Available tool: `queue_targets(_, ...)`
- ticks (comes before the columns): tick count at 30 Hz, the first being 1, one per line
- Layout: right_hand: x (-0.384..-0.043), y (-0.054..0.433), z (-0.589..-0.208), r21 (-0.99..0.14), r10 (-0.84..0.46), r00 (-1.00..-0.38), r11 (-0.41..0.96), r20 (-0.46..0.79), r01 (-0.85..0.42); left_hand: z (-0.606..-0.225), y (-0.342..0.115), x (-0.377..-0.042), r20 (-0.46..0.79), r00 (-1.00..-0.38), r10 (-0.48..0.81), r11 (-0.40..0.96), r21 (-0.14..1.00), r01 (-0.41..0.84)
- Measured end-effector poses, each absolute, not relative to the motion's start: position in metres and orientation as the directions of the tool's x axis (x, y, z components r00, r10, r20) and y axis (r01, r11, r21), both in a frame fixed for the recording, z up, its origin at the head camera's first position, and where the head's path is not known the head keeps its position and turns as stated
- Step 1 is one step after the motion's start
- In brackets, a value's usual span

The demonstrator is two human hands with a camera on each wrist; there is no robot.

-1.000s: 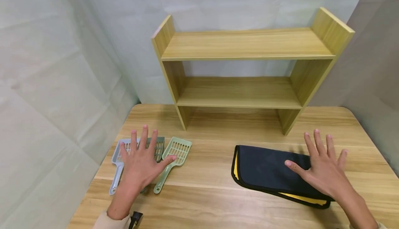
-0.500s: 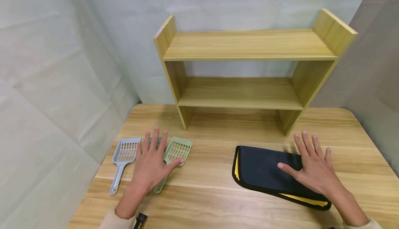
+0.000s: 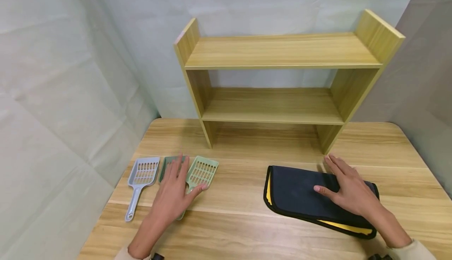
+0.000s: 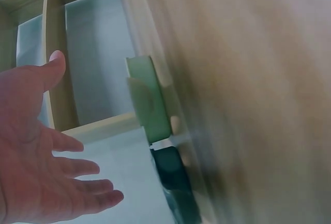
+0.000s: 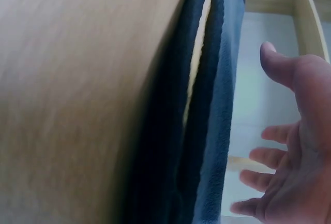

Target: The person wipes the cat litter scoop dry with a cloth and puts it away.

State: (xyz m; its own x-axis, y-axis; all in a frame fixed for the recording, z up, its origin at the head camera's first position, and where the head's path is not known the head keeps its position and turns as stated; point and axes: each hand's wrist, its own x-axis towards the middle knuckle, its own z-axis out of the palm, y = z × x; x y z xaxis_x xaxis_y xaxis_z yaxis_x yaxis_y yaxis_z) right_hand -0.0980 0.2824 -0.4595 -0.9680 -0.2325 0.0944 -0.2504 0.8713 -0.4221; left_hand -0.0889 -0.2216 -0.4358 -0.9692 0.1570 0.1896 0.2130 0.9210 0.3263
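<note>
My left hand, fingers straight and thumb spread, hovers palm down over a dark green slotted litter scoop, hiding much of it. A light green litter scoop lies just right of it, its handle partly behind my hand and thumb. Farther left is a grey-blue litter scoop. In the left wrist view the hand is apart from the scoops. My right hand hovers over a folded navy fabric piece with black edging and yellow inside. The right wrist view shows that hand holding nothing.
A two-tier wooden shelf stands at the back of the wooden table. Pale cloth hangs behind and along the left side; greyer cloth hangs on the right.
My left hand has moved right, uncovering the grey-blue scoop, and its fingers have tilted down. My right hand has shifted left over the fabric piece, its fingers drawing closer together. The scoops and fabric stay put.
</note>
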Motion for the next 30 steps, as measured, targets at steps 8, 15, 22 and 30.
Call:
queue_targets(8,-0.105,0.285,-0.461,-0.422,-0.264,-0.963,0.867,0.062,-0.264,-0.440,-0.226,-0.076,0.167,-0.977,0.128,0.891,0.413,0.188)
queue_targets(15,-0.111,0.289,-0.462,-0.433,-0.302,-0.950,0.847,0.082,-0.307,-0.443,-0.230,-0.069,0.198,-0.973,0.119,0.871,0.449,0.198)
queue_targets(22,-0.119,0.295,-0.463,-0.450,-0.347,-0.929,0.815,0.124,-0.365,-0.446,-0.228,-0.063,0.181,-0.981,0.075,0.863,0.481,0.155)
queue_targets(30,-0.123,0.296,-0.464,-0.481,-0.349,-0.931,0.801,0.111,-0.357,-0.447,-0.226,-0.058,0.173,-0.984,0.044,0.852,0.508,0.128)
